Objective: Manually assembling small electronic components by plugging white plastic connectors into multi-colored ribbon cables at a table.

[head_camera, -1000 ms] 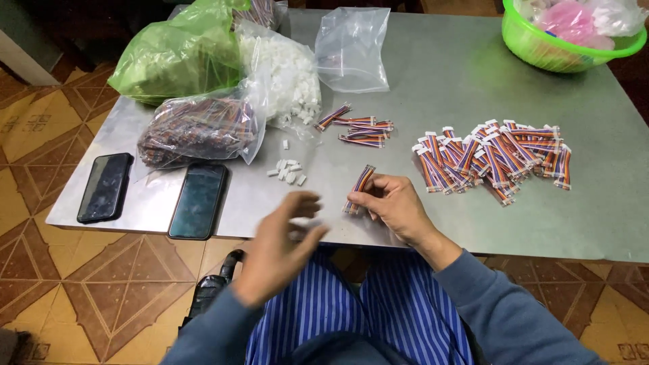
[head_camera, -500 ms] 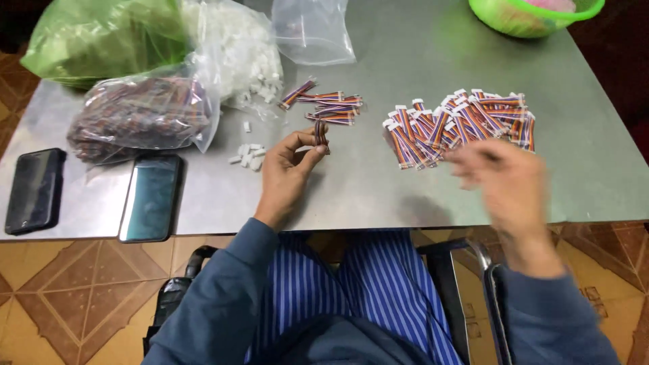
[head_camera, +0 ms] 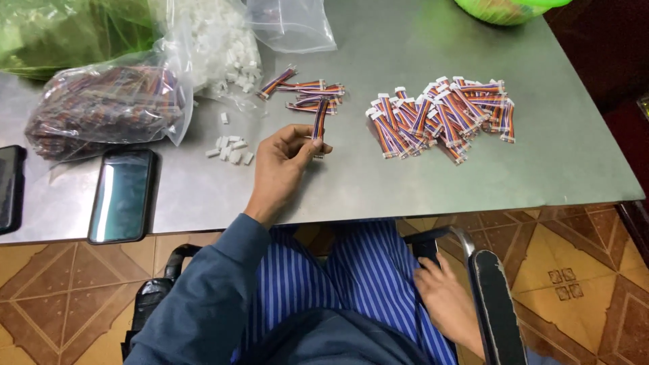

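My left hand (head_camera: 284, 162) rests on the grey metal table (head_camera: 378, 182) and pinches a short multicoloured ribbon cable (head_camera: 319, 123) by its lower end, holding it upright. My right hand (head_camera: 447, 299) is down on my lap beside the chair's armrest (head_camera: 497, 304), fingers apart, holding nothing. A small group of loose ribbon cables (head_camera: 304, 91) lies just beyond the held cable. A bigger pile of cables with white connectors (head_camera: 443, 115) lies to the right. Several loose white connectors (head_camera: 230, 147) sit left of my left hand.
A clear bag of coloured cables (head_camera: 101, 108), a bag of white connectors (head_camera: 216, 44), an empty clear bag (head_camera: 291, 23) and a green bag (head_camera: 61, 30) line the far left. Two phones (head_camera: 122, 196) (head_camera: 8, 186) lie at the left edge. A green basket (head_camera: 507, 8) stands far right.
My right hand left the cable at the table, swung right and dropped to my lap. My left hand took the cable and now holds it upright. The camera has tilted down.
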